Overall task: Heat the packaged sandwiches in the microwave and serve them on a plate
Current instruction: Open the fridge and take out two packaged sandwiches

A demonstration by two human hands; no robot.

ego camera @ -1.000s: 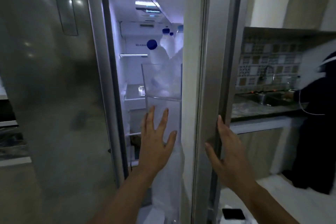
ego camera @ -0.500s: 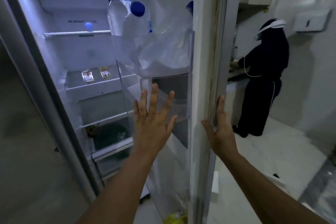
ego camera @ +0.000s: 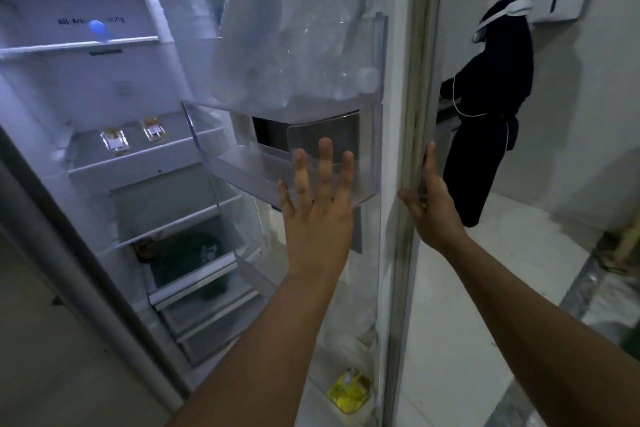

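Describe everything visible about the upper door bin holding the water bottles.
The upper door bin is a clear plastic tray with a see-through front wall, mounted on the inside of the open fridge door. It is crowded with clear water bottles with blue caps, some upright, some leaning. A second, nearly bare clear bin hangs just below. Neither the left hand nor the right hand touches the upper bin.

Bottle [ego camera: 249, 45] tops cut off at top edge; shelf packets [ego camera: 114, 140] blurred, unreadable.

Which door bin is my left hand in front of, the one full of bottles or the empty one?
The empty bin, directly below the bottle-filled bin. Your left hand is spread open before its clear front.
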